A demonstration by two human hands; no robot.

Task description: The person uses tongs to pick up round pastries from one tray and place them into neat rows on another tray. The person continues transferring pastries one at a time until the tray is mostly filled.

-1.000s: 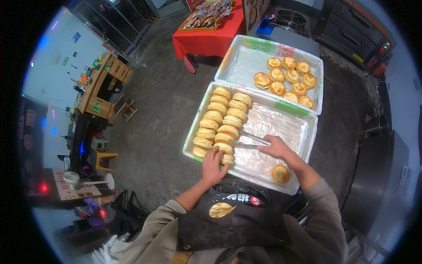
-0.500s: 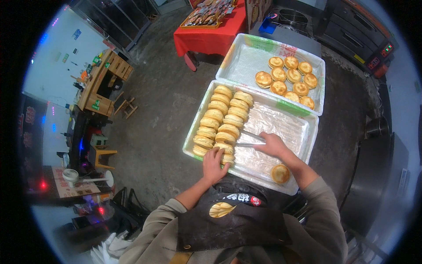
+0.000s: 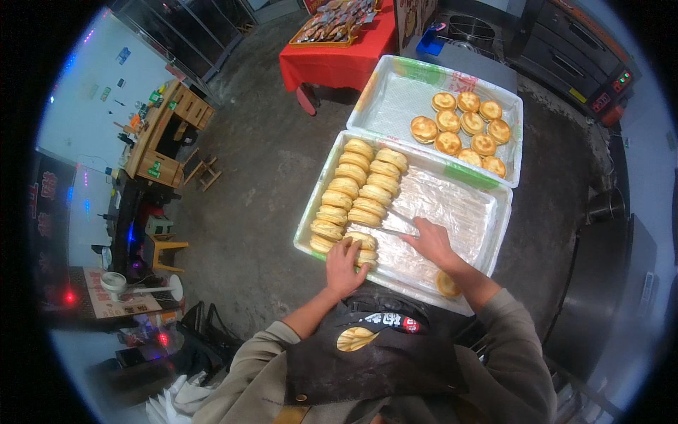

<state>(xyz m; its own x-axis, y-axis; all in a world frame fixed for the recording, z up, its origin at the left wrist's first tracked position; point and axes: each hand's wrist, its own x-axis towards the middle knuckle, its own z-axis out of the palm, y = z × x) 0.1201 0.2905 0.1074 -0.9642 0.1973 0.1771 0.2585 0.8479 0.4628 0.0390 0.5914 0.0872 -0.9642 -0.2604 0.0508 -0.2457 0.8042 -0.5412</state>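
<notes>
Two rows of round, layered pastries [image 3: 344,186] stand on edge along the left side of a foil-lined foam box [image 3: 452,205]. With its thumb and fingers apart, my left hand [image 3: 344,270] grips the pastries [image 3: 365,256] at the near end of the right-hand row. My right hand [image 3: 432,242] is closed on metal tongs [image 3: 401,220], whose tips reach into that row, the nearer arm lying in a gap between pastries. A lone pastry [image 3: 446,284] lies flat near the front right, partly covered by my right forearm.
Beyond stands a second foam box [image 3: 385,106] with several golden-brown pastries [image 3: 472,123] lying flat. A red-covered table [image 3: 339,67] holds a tray of packets [image 3: 335,25]. An oven [image 3: 572,53] stands at the far right, a wooden desk [image 3: 159,138] at the left.
My right hand has shifted slightly, its forearm now covering more of the lone pastry. A gap has widened between the pastries at the tongs' tips. My left hand stays put.
</notes>
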